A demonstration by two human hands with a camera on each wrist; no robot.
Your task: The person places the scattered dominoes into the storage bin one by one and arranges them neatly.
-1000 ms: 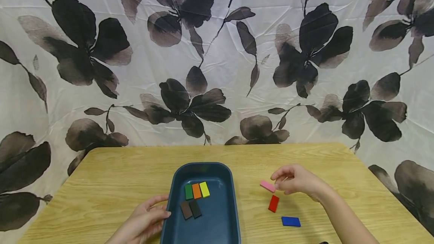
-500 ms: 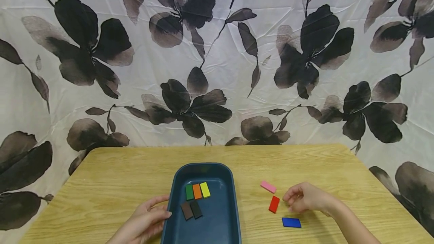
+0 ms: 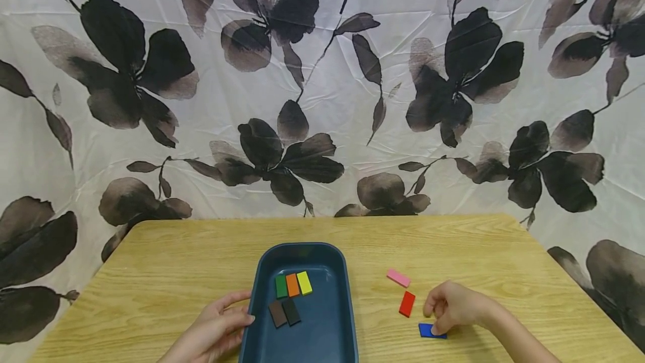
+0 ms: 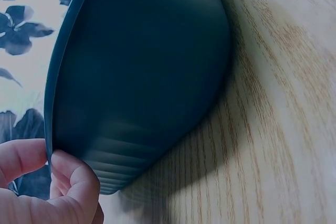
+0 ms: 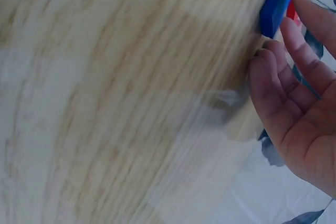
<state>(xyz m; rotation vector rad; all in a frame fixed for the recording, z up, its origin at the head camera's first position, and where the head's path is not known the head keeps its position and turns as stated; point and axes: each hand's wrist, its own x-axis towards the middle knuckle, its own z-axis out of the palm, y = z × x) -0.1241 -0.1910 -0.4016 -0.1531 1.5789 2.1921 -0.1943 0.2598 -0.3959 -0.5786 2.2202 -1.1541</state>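
Observation:
A dark blue tray (image 3: pixel 322 346) stands on the table, holding green (image 3: pixel 281 285), orange (image 3: pixel 292 284), yellow (image 3: pixel 304 283), brown (image 3: pixel 277 313) and black (image 3: pixel 290 311) rectangular blocks. My left hand (image 3: pixel 214 329) pinches its left rim, with thumb inside and fingers outside; the left wrist view shows the tray wall (image 4: pixel 142 61) close up. At a blue block (image 3: pixel 426 330) lying flat on the table is my right hand (image 3: pixel 461 307), its thumb over the block and its loosely bent index finger beyond the far edge. A firm grip on it is not visible.
A red block (image 3: pixel 407 304) and a pink block (image 3: pixel 398 278) lie between the tray and my right hand. The wooden table (image 3: pixel 201 251) ends at a white cloth with dark flowers (image 3: pixel 322 99) hanging behind it.
My right hand has moved from beside the pink block, past the red one, toward me to the blue block. The left hand, tray and blocks stay where they were.

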